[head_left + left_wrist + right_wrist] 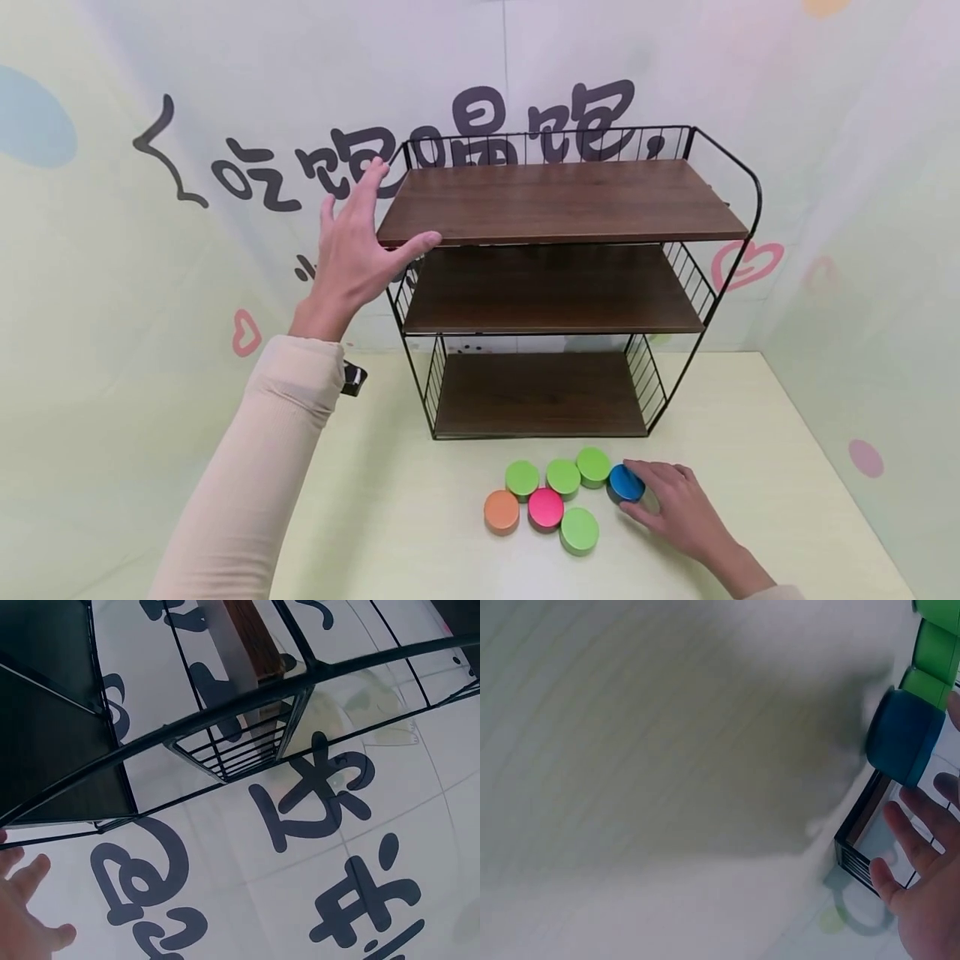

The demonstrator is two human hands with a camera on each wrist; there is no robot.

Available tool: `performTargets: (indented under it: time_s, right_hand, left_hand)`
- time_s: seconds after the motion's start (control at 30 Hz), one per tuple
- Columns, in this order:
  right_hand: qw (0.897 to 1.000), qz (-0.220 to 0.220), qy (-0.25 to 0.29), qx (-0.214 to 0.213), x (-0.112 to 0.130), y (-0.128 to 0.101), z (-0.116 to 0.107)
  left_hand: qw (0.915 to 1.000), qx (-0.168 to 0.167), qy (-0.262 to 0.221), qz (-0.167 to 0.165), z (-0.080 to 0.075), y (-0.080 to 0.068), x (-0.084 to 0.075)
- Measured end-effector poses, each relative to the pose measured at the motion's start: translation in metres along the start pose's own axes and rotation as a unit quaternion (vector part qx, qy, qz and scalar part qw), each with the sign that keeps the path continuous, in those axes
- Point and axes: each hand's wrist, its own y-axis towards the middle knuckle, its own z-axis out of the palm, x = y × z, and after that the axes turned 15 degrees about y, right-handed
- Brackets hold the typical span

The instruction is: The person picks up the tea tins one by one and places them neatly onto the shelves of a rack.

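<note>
Overhead, the left hand [358, 246] rests with fingers spread against the top left corner of the shelf rack [558, 283], thumb on the top board's edge. Lower down, the right hand [671, 504] has loosely bent fingers around the blue tin [626, 483], with green tins just left of it. At the left wrist, straight fingertips [30, 874] lie below the rack's wire frame [247, 705]. At the right wrist, the blue tin [904, 739] sits at the open fingertips [907, 832]; a firm grip cannot be told.
</note>
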Motion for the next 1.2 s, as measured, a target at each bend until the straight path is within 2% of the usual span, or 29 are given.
performTargets:
  time_s: [0.23,0.73,1.1,1.2]
  right_hand:
    - [1.000,-0.015,-0.014,-0.008,-0.005,-0.002,0.005]
    - [1.000,-0.009,-0.005,-0.015,-0.003,-0.002,0.009]
    - [1.000,0.029,0.002,0.010,0.002,0.001,0.004]
    - [1.000,0.029,-0.002,0.010,0.005,0.001,0.000]
  left_hand:
    - [0.9999,-0.012,0.002,0.005,0.004,0.001,0.001]
    - [0.9978,-0.064,-0.003,0.015,0.013,0.000,0.004]
    - [0.9978,-0.065,-0.001,0.017,0.012,0.001,0.003]
    - [0.9979,-0.062,-0.001,0.015,0.011,0.000,0.003]
